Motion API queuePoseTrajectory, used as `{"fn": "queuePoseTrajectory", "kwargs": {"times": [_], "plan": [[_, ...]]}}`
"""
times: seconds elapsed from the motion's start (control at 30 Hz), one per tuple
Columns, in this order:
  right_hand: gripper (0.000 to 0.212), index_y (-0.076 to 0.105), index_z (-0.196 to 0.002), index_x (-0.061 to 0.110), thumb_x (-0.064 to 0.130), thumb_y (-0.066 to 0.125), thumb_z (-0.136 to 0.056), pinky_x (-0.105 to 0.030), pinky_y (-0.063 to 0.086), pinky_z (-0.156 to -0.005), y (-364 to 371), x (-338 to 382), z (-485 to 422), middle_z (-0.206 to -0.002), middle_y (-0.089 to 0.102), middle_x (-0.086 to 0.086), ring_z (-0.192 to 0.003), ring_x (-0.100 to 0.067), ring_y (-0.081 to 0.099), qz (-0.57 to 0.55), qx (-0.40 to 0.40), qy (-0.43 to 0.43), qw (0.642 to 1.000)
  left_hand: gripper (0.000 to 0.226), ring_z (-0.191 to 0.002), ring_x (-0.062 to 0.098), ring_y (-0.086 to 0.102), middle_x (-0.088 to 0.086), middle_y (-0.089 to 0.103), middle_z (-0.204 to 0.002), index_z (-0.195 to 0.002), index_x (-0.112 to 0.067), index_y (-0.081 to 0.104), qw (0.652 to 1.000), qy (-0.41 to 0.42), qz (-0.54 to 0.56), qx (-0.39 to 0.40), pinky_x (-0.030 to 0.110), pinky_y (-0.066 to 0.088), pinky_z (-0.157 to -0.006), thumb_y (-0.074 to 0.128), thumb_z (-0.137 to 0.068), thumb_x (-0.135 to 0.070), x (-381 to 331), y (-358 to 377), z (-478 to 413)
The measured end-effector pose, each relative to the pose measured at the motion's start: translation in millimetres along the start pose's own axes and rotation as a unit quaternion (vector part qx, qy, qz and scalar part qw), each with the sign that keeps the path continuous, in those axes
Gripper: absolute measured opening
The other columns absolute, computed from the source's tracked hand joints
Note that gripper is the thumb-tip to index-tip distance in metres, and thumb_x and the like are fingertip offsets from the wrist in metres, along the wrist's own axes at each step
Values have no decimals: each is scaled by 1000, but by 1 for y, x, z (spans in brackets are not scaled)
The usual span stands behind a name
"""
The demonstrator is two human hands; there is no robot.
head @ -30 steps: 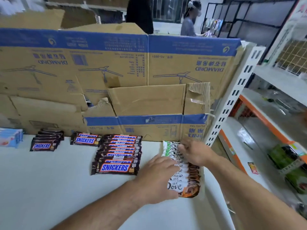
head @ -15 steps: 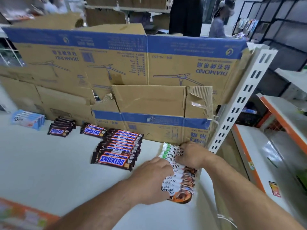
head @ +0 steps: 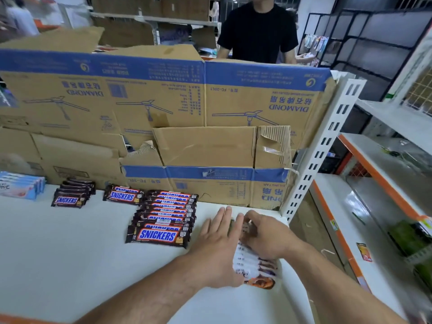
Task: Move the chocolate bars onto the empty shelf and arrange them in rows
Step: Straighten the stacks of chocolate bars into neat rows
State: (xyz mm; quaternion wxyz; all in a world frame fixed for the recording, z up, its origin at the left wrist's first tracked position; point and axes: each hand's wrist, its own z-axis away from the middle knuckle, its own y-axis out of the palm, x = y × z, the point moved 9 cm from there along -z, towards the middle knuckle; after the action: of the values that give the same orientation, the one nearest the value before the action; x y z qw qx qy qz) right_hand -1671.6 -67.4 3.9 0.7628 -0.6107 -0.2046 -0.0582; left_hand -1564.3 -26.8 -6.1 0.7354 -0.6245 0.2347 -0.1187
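Note:
A row of white Dove bars point(head: 256, 265) lies at the right end of the white shelf point(head: 70, 253), mostly hidden under my hands. My left hand point(head: 219, 244) lies flat with straight fingers against the row's left side. My right hand point(head: 266, 235) covers the far end of the row, its fingers curled on the bars there. Left of them is a long overlapping row of Snickers bars point(head: 163, 218), then a short Snickers pair point(head: 124, 195) and a smaller Snickers stack point(head: 72, 194). Blue Dove boxes point(head: 21, 188) sit at the far left.
Flattened cardboard boxes point(head: 187, 108) stand as a wall behind the shelf. A white slotted upright point(head: 327, 146) bounds the shelf on the right. Orange-edged shelves point(head: 350, 230) with green packs lie to the right. A person in a black shirt point(head: 259, 31) stands behind the cardboard.
My left hand has straightened and slid toward the far end of the Dove row. My right hand has moved in over the row's far end. The camera view has tilted upward.

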Motion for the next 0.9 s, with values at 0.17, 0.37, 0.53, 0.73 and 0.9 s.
{"fn": "queuePoseTrajectory", "kwargs": {"times": [0.17,0.37,0.53,0.73,0.9], "plan": [[26,46,-101,28,52,44,-90,-39,46,-74,10,12,24,-89,56,7,-82,-18,53,5,-97,-59,994,126,-145,18,-24,0,-19,-159,-150,-20,-22,999,19,-5,25,37,-6,-120,64,-66,-60,0,6,3],[47,48,-128,19,49,45,-92,-37,43,-94,4,4,10,-119,59,-3,-112,-24,53,12,-102,-21,995,124,-141,18,2,-3,11,-150,-153,-18,-3,1000,18,14,-1,33,16,-118,66,-59,-62,4,-7,-18],[87,31,-148,14,68,51,-83,-26,23,-116,1,-17,21,-154,29,0,-143,-13,22,-55,-123,53,990,134,-145,12,-17,-11,-11,-158,-152,-30,-10,997,20,49,64,37,11,-120,71,-52,-66,17,-1,-18],[103,3,-155,23,73,51,-79,-21,15,-115,14,-18,49,-161,-6,10,-147,-5,6,-106,-134,87,981,143,-145,2,-16,-19,-24,-156,-147,-34,-26,989,4,119,91,30,13,-120,77,-52,-62,38,-3,-12],[105,2,-155,22,72,53,-78,-22,19,-116,20,-15,42,-160,-10,17,-146,-2,9,-128,-126,81,980,140,-144,2,-3,-23,-7,-152,-150,-28,-23,991,18,115,63,23,17,-115,75,-56,-60,32,-5,-12]]}}
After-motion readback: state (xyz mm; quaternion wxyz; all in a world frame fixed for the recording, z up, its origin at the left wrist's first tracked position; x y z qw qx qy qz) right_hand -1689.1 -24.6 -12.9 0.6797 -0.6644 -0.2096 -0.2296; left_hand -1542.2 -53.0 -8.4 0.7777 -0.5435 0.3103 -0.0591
